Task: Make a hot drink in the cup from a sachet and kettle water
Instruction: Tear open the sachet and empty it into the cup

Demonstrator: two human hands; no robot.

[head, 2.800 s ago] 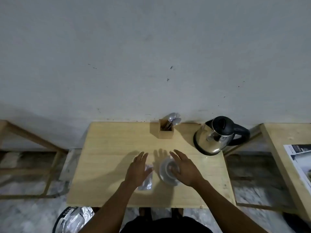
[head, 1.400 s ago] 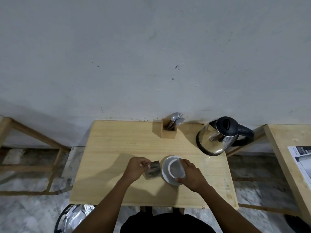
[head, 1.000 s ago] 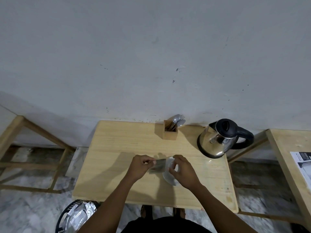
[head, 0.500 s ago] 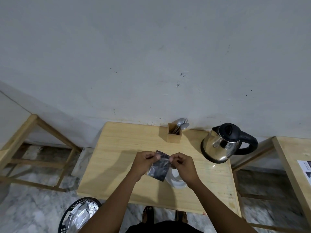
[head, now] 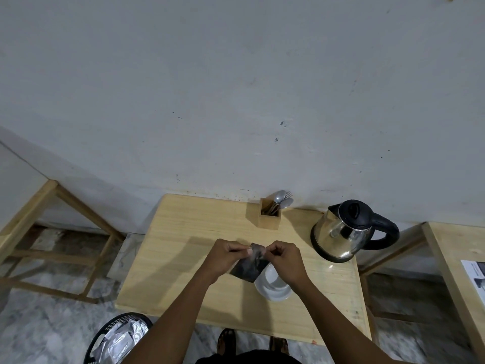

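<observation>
A dark foil sachet [head: 249,266] hangs above the wooden table [head: 183,248], pinched at its top edge by both hands. My left hand [head: 225,258] grips the top left corner and my right hand [head: 284,260] grips the top right corner. Just below and right of the sachet stands a white cup [head: 274,281] on a white saucer [head: 275,294], partly hidden by my right wrist. A steel kettle [head: 341,232] with a black lid and handle stands at the table's far right.
A wooden holder with spoons and a fork [head: 270,215] stands at the table's back edge by the wall. A black bin [head: 118,337] with foil wrappers sits on the floor at front left. Wooden frames flank the table; the right one [head: 459,258] carries a printed sheet.
My left hand picked the sachet up off the table. My right hand left the cup and joined at the sachet's top edge. Both hands lifted it above the cup.
</observation>
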